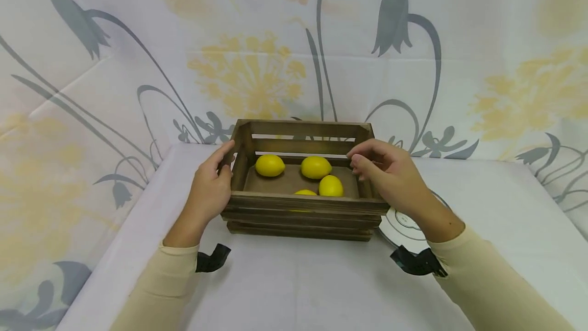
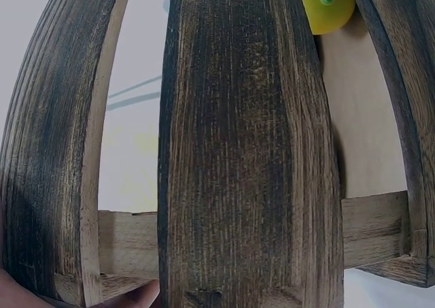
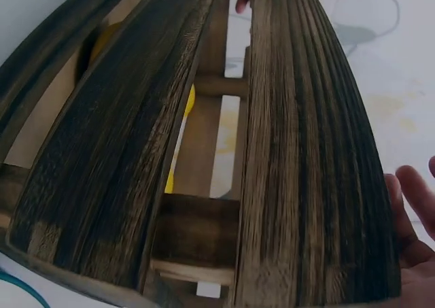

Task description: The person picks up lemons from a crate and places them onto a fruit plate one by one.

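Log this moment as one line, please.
left hand: at left end of wooden crate | right hand: at its right end, fingers loosely curled | lemons: four visible inside | round white item: beside crate, partly hidden

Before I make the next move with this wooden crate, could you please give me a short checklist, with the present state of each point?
1. Crate upright, not tipped: ok.
2. Lemons inside the crate: ok; four are visible, the nearest one partly hidden.
3. Left hand has a firm hold: cannot tell; it is at the crate's left end.
4. Right hand has a firm hold: cannot tell; its fingers are loosely bent at the crate's right end.
5. Space at the crate's right free: not ok; a white plate lies there, partly hidden beneath the right wrist.
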{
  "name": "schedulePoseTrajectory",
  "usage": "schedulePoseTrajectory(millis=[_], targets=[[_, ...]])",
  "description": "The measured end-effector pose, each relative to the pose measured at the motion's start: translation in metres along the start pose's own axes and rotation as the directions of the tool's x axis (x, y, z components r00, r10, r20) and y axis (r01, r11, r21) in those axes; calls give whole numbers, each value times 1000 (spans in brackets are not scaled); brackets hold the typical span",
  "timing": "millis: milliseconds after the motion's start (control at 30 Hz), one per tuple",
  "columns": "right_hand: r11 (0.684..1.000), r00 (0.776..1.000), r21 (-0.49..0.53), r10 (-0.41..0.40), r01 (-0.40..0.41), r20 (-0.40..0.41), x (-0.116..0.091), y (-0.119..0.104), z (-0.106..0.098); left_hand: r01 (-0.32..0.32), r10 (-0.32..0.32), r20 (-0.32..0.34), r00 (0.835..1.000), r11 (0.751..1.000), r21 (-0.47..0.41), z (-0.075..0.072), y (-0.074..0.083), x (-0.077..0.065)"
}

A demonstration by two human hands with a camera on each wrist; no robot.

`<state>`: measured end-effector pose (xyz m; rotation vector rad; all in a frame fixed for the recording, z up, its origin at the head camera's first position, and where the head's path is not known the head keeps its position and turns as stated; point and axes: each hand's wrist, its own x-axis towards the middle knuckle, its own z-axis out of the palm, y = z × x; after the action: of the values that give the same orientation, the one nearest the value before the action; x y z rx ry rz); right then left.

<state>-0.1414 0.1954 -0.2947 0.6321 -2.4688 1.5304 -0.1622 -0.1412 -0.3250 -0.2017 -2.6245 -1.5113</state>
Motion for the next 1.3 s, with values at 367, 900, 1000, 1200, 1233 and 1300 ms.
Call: schedulePoseTrajectory(millis=[367,900,1000,1200,1233,1300], targets=[[997,988,-75,36,-24,153,23,-11,12,0,0,-4,1000,1000,-26,0,-1,0],[942,918,-309,0,133,396,82,-74,-11,-18,18,-4,1000,999,-31,-2,-1,1],[932,908,-333,8,146,420,97,-72,-7,-16,16,-9,1000,1000,-25,-2,-1,1],[924,880,-358,54,135,472,123,-63,-1,-17,16,-13,1000,999,-33,-1,-3,1],[924,878,-359,62,129,475,126,-61,0,-18,18,-11,1000,999,-36,-1,-3,1],[926,876,-359,71,120,477,132,-56,2,-25,24,-10,1000,999,-37,0,-3,1]])
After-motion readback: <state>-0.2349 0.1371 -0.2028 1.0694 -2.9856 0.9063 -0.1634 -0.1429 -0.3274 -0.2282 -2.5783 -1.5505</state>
